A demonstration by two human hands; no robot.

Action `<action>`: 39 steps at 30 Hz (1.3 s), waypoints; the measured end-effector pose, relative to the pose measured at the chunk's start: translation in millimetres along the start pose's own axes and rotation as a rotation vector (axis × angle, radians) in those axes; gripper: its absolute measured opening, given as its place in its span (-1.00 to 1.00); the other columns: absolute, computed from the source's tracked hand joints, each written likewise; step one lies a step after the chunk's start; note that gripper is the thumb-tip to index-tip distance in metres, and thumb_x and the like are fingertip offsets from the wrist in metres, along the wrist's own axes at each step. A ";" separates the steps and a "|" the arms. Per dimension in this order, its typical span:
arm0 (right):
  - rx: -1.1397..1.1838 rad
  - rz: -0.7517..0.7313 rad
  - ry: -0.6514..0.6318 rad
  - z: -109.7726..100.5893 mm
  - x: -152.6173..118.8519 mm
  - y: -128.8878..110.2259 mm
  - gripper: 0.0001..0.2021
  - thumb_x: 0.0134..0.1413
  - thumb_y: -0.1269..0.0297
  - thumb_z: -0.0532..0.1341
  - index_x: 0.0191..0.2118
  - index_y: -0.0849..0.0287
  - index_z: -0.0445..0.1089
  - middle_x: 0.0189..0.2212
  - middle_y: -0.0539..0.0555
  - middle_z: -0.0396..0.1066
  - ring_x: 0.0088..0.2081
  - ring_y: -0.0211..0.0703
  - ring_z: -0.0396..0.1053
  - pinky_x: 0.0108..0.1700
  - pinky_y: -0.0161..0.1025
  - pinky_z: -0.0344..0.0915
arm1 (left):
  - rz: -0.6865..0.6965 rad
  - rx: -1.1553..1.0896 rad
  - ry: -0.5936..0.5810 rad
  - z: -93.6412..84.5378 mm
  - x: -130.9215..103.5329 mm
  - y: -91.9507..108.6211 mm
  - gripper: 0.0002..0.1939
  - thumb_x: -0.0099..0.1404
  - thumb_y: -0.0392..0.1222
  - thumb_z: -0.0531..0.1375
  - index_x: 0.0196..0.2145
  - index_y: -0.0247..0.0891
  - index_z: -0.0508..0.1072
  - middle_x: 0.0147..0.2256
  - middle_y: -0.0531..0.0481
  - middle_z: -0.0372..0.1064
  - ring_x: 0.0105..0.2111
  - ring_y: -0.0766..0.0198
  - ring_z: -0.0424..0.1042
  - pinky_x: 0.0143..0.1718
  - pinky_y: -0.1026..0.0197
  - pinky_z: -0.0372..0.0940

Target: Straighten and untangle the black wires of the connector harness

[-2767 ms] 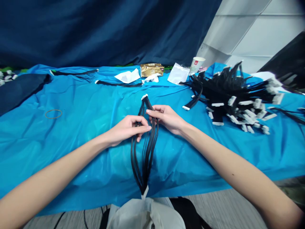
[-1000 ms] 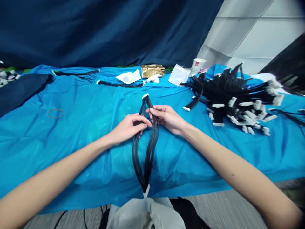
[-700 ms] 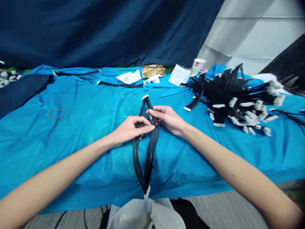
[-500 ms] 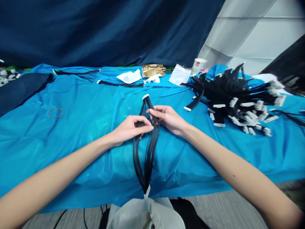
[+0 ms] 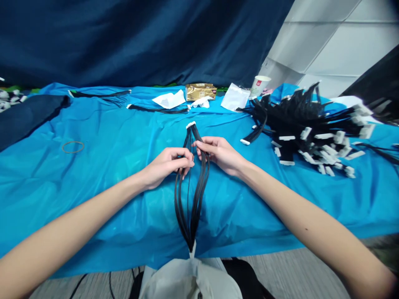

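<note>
My left hand [image 5: 165, 166] and right hand [image 5: 220, 153] meet over the middle of the surface [image 5: 102, 174], both on one harness [image 5: 191, 182] of black wires. The harness lies with its long axis running straight away from me: the far connector [image 5: 190, 124] points toward the dark curtain [image 5: 131, 41], the near connector [image 5: 192, 249] hangs at the surface's front edge, just above my lap. The wires bow apart in the middle into a left strand group and a right strand group, joined at both ends. My left grip is closed, thumb and fingertips pinched on the left group. My right grip is closed likewise, fingers curled on the right group, just beside the left hand. Both grips sit nearer the far connector than the near one. To the right, well apart, lies a pile [image 5: 308, 124] of like harnesses with white ends. At the far edge I note a cup [image 5: 259, 84], a gold packet [image 5: 199, 91] and white bags [image 5: 233, 97]. A rubber band [image 5: 72, 146] lies to the left, apart from my hands.
</note>
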State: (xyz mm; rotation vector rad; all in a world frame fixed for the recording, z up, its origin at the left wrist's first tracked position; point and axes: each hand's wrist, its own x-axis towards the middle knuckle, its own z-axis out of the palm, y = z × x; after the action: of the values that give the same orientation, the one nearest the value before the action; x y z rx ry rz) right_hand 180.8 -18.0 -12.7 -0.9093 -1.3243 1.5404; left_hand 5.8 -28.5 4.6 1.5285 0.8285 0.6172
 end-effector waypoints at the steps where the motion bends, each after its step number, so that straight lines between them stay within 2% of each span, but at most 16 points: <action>1: 0.000 0.001 -0.001 -0.2 0.0 0.1 -0.76 -0.11 0.17 0.26 -0.35 0.26 0.38 -0.55 -0.06 0.28 -0.52 -0.39 0.24 -0.45 -0.38 0.16 | -0.004 -0.006 -0.002 -0.2 0.0 0.2 -0.87 0.06 -0.25 0.15 -0.57 -0.32 0.28 -0.58 0.07 0.22 -0.59 0.42 0.25 -0.57 0.34 0.14; 13: -0.005 -0.009 -0.004 -1.1 -0.7 1.5 -0.78 -0.11 0.19 0.26 -0.37 0.25 0.37 -0.54 -0.06 0.29 -0.51 -0.39 0.24 -0.45 -0.38 0.15 | -0.032 -0.096 0.000 2.7 -0.5 2.8 -0.88 0.05 -0.26 0.17 -0.56 -0.32 0.29 -0.59 0.08 0.22 -0.60 0.42 0.24 -0.57 0.33 0.19; 24: -0.010 -0.016 -0.001 -0.2 -0.5 -0.1 -0.75 -0.15 0.15 0.28 -0.40 0.25 0.35 -0.55 -0.06 0.28 -0.51 -0.38 0.24 -0.45 -0.38 0.14 | -0.004 -0.024 0.022 1.6 0.4 1.7 -0.88 0.07 -0.26 0.17 -0.54 -0.33 0.30 -0.61 0.08 0.25 -0.63 0.42 0.29 -0.58 0.34 0.16; 27: -0.010 -0.018 -0.003 0.5 -1.0 -0.7 -0.74 -0.15 0.14 0.28 -0.41 0.25 0.35 -0.55 -0.06 0.28 -0.52 -0.39 0.22 -0.46 -0.38 0.14 | 0.030 0.023 0.026 1.0 1.1 0.6 -0.92 0.08 -0.28 0.16 -0.47 -0.34 0.30 -0.56 0.07 0.28 -0.62 0.41 0.33 -0.56 0.34 0.20; 31: -0.010 -0.016 -0.004 1.3 -1.5 -1.1 -0.73 -0.16 0.12 0.29 -0.45 0.24 0.33 -0.55 -0.07 0.28 -0.53 -0.40 0.21 -0.46 -0.38 0.12 | 0.093 -0.020 0.039 1.4 1.8 -1.4 -0.74 0.02 -0.31 0.21 -0.32 -0.28 0.22 -0.37 0.05 0.29 -0.57 0.43 0.34 -0.53 0.30 0.29; 33: -0.017 -0.015 -0.004 1.6 -1.7 -1.5 -0.72 -0.18 0.10 0.29 -0.47 0.24 0.32 -0.55 -0.07 0.27 -0.53 -0.40 0.20 -0.48 -0.39 0.11 | 0.119 -0.019 0.054 1.6 1.7 -2.0 -0.68 0.00 -0.33 0.21 -0.28 -0.24 0.18 -0.34 0.07 0.27 -0.55 0.45 0.33 -0.54 0.30 0.30; 35: -0.028 -0.021 -0.005 2.0 -1.8 -1.9 -0.71 -0.18 0.09 0.29 -0.47 0.24 0.32 -0.55 -0.06 0.28 -0.54 -0.41 0.19 -0.49 -0.39 0.10 | 0.132 0.051 0.052 1.5 1.4 -2.2 -0.73 0.02 -0.33 0.19 -0.29 -0.25 0.23 -0.36 0.07 0.27 -0.55 0.46 0.31 -0.54 0.33 0.29; 38: -0.038 -0.019 -0.001 2.8 -2.1 -2.2 -0.70 -0.18 0.08 0.29 -0.45 0.25 0.34 -0.56 -0.06 0.28 -0.56 -0.41 0.18 -0.51 -0.39 0.10 | 0.125 0.242 0.033 1.3 1.5 -2.2 -0.92 0.07 -0.30 0.14 -0.41 -0.31 0.38 -0.39 0.03 0.28 -0.59 0.46 0.30 -0.54 0.35 0.26; 39: -0.043 -0.018 0.002 3.2 -2.1 -2.1 -0.70 -0.19 0.09 0.29 -0.44 0.25 0.34 -0.56 -0.06 0.29 -0.57 -0.41 0.18 -0.51 -0.38 0.10 | 0.117 0.296 0.033 1.5 1.7 -2.3 -0.92 0.08 -0.29 0.13 -0.45 -0.32 0.42 -0.41 0.02 0.29 -0.60 0.47 0.29 -0.54 0.35 0.25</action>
State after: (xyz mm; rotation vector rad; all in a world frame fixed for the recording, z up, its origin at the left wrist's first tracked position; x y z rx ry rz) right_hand 178.9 -21.0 -10.2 -0.9233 -1.3654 1.5021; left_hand 7.6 -28.1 2.0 1.8501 0.8901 0.6265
